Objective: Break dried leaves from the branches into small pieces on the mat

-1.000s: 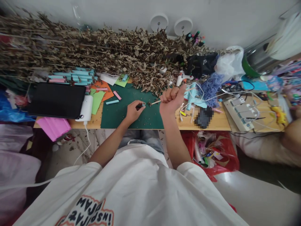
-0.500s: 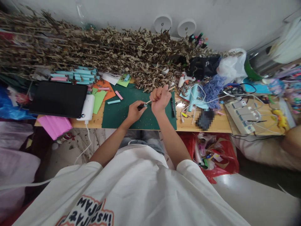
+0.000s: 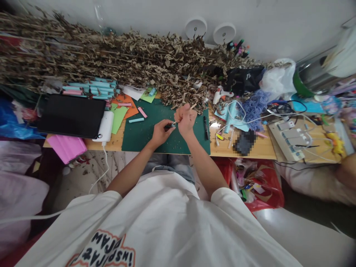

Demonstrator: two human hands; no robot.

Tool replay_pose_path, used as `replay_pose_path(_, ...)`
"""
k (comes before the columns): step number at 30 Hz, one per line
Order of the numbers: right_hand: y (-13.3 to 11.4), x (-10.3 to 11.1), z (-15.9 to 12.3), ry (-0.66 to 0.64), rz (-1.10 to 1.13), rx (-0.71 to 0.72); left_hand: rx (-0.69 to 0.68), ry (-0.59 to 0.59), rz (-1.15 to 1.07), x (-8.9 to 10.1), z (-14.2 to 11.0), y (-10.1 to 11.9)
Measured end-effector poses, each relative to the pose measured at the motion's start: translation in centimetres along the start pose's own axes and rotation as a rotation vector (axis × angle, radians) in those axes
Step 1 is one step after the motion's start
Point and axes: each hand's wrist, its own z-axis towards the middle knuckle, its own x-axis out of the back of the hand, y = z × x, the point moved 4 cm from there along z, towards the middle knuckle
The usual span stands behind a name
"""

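My left hand (image 3: 160, 134) is closed on a small dark cylinder with a pale blue end (image 3: 169, 127), above the green cutting mat (image 3: 139, 139). My right hand (image 3: 185, 120) makes a fist round a thin pale wooden stick (image 3: 193, 106). One end of this stick sticks out past the knuckles; the other points at the cylinder's end, and whether it goes inside is too small to tell. On the mat lie a light blue paper roll (image 3: 136, 120), a pink one (image 3: 142, 112) and, to the right, a black pen (image 3: 205, 128).
Dried leafy stalks (image 3: 133, 55) are heaped along the back. Left are a black tablet (image 3: 73, 115), a white power bank (image 3: 105, 126) and stacked paper rolls (image 3: 101, 87). Right are a glue gun (image 3: 221, 94), purple yarn (image 3: 251, 109), a power strip (image 3: 287, 139) and another person's arm (image 3: 346, 170).
My right hand has drawn slightly down and closer to my left, still holding the stick. The whole view has shifted a little; the things on the table stay in place.
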Motion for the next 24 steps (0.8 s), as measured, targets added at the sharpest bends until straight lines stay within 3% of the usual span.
replay_pose_path(9, 0.6, -0.3, -0.3, -0.087, -0.049, -0.025, -0.025, 0.02, -0.01, -0.1, 0.0, 0.1)
replay_pose_path(17, -2.0, 0.1, 0.0, -0.014, -0.014, 0.024, -0.027, 0.01, 0.024, -0.2, 0.0, -0.1)
replay_pose_path(24, -1.3, 0.5, -0.3, 0.003, 0.0, 0.008, -0.017, 0.009, 0.029, 0.0, 0.1, 0.4)
